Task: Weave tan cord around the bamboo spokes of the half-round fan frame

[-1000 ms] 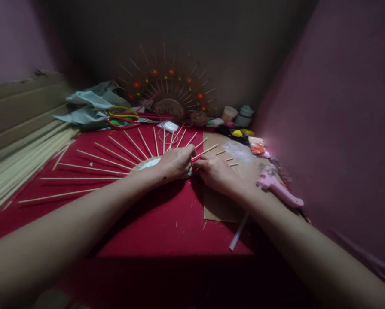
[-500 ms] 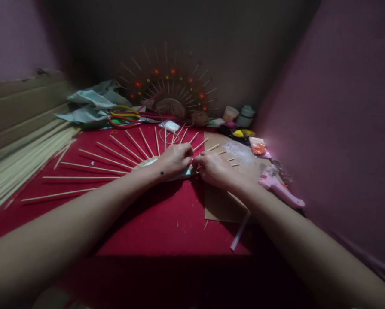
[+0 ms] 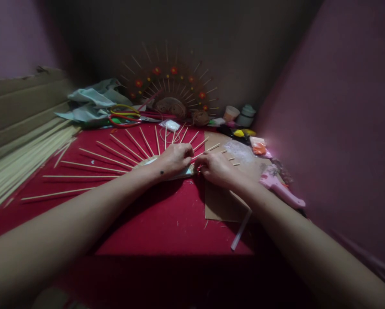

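Observation:
Thin wooden sticks [image 3: 107, 154] fan out from a pale half-round base [image 3: 141, 165] lying on a red cloth. My left hand [image 3: 178, 158] rests over the right part of this base, fingers curled in and closed. Just to its right, my right hand [image 3: 216, 169] is closed in a pinch at the base's right end, close to the lowest sticks on that side. Whatever lies between the fingertips of either hand is too small and hidden to name. Both hands cover part of the base and the inner ends of several sticks.
Loose sticks [image 3: 25, 161] lie in a bundle at left by cardboard [image 3: 28, 94]. Scissors [image 3: 124, 119], teal cloth [image 3: 96, 101] and a flower-decorated stick fan [image 3: 173, 86] stand behind. At right are a cardboard sheet [image 3: 223, 206], a pink glue gun [image 3: 282, 191] and a clear glue stick [image 3: 240, 231].
My right hand has turned slightly and its fingertips have shifted a little right, away from my left hand. The left hand stays in place on the base.

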A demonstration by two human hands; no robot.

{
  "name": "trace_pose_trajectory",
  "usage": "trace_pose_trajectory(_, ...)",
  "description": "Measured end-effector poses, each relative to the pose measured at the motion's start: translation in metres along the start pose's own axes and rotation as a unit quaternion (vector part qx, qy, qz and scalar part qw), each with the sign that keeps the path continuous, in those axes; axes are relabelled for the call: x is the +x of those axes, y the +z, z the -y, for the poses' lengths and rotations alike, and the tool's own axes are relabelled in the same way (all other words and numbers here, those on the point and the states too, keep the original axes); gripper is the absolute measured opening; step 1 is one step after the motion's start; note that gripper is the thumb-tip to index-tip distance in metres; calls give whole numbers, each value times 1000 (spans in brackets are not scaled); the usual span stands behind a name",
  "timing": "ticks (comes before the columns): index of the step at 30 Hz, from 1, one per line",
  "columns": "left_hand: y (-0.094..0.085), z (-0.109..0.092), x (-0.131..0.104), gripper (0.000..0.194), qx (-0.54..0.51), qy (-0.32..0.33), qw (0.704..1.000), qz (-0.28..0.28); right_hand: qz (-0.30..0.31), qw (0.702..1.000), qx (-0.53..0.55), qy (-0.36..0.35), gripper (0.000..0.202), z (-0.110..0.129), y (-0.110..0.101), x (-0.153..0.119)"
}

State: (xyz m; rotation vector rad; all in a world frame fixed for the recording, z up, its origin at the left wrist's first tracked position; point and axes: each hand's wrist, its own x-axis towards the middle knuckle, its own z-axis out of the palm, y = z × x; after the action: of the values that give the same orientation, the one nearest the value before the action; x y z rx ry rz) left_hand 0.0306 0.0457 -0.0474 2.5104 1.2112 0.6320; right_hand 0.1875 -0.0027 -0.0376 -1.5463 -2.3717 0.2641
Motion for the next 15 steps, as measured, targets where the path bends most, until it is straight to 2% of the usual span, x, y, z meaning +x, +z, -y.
trace_pose_trajectory(3, 1, 1, 0, 19, 6, 5, 1000, -2, 2, 1000, -20, -5, 27, -1, 2, 3)
trace_pose_trajectory(6, 2, 3, 1, 19, 7, 9, 1000, -7, -25, 1000, -16, -4, 25, -2, 3, 5)
trace_pose_trajectory(12, 5, 6, 0, 20, -1, 28, 999, -17, -151, 984, 70, 60, 28, -9, 0, 2)
trace_pose_trajectory(15, 5, 6, 0, 18, 0, 27, 1000, -15, -232, 959, 125, 99, 15, -10, -5, -2)
